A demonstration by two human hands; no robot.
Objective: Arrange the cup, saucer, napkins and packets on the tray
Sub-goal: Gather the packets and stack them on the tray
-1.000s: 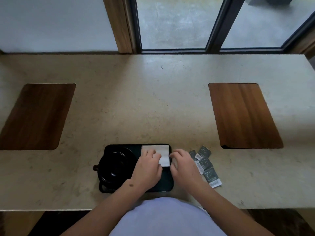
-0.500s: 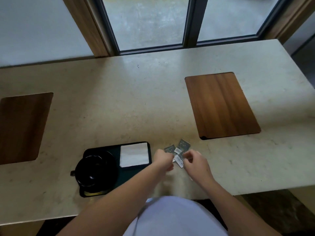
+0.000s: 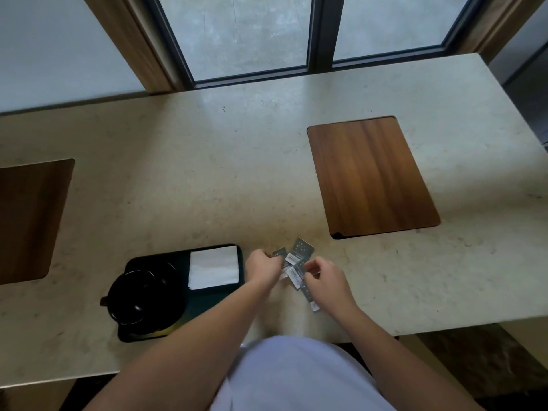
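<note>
A black tray (image 3: 207, 301) lies near the counter's front edge. On its left half a black cup (image 3: 142, 298) stands on a black saucer (image 3: 175, 310), handle to the left. White napkins (image 3: 214, 266) lie flat in the tray's far right corner. Several grey and white packets (image 3: 298, 261) lie scattered on the counter just right of the tray. My left hand (image 3: 264, 264) has curled fingers on the packets' left side and pinches one. My right hand (image 3: 326, 277) pinches a packet at the pile's right side.
The beige stone counter (image 3: 237, 173) has a wooden inlay (image 3: 370, 176) at the right and another wooden inlay (image 3: 26, 218) at the left. A window with dark frames (image 3: 320, 34) stands behind. My pale shirt (image 3: 296, 375) fills the bottom middle.
Both hands left the napkins on the tray and moved right onto the packets. The view swung to the right and down.
</note>
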